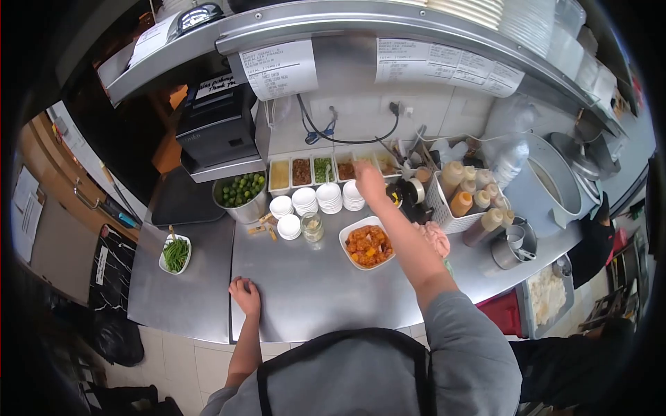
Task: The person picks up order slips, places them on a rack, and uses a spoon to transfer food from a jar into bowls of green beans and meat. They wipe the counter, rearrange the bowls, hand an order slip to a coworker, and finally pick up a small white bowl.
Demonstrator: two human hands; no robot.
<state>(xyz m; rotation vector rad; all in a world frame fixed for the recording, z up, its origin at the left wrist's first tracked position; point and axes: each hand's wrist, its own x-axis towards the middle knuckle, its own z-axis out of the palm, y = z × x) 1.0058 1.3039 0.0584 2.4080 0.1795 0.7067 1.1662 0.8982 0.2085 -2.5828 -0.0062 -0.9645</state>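
Note:
My right hand (pixel 368 182) reaches over the back row of white condiment tubs, above the one with reddish-brown bits (pixel 346 170); its fingertips are partly hidden, so what they hold cannot be made out. Below my right forearm sits a white square bowl of orange-red saucy food (pixel 368 247). My left hand (pixel 245 295) rests on the steel counter (pixel 291 305) near its front edge, fingers slightly spread and holding nothing. Stacks of small white cups (pixel 304 200) and a glass jar (pixel 312 227) stand between the tubs and the bowl.
A pot of green limes (pixel 240 190) and a bowl of green vegetables (pixel 175 254) are on the left. To the right are a white basket of sauce bottles (pixel 458 201), a pink cloth (pixel 436 239) and a metal pot (pixel 510 254). A dark-clothed person (pixel 595 243) is at far right.

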